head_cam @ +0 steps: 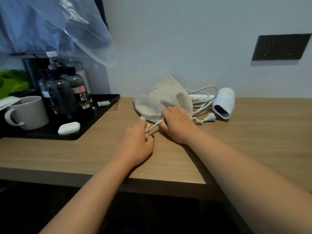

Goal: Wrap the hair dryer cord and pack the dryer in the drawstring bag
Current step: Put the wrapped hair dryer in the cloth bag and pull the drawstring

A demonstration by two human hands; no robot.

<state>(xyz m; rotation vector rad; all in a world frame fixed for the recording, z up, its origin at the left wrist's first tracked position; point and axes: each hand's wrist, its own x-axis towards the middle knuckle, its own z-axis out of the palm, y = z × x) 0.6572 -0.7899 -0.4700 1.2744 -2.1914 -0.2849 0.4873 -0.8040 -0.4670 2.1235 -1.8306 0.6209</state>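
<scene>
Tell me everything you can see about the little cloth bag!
The drawstring bag is cream, of rough woven cloth, slumped and crumpled on the wooden desk with one corner poking up. Faint print shows on its side. Its pale cords run out toward the person. The left hand pinches one cord; the right hand grips the gathered mouth. The white hair dryer lies behind it.

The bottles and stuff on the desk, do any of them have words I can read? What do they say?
"天然" in big white characters: on the dark label of the front water bottle.
Red tag above it on that label: too small to read.
Smaller characters beside "天然": too blurred to be sure.
Faint print on the drawstring bag: too pale to read.
Small sachets on the black tray: print too small.
</scene>
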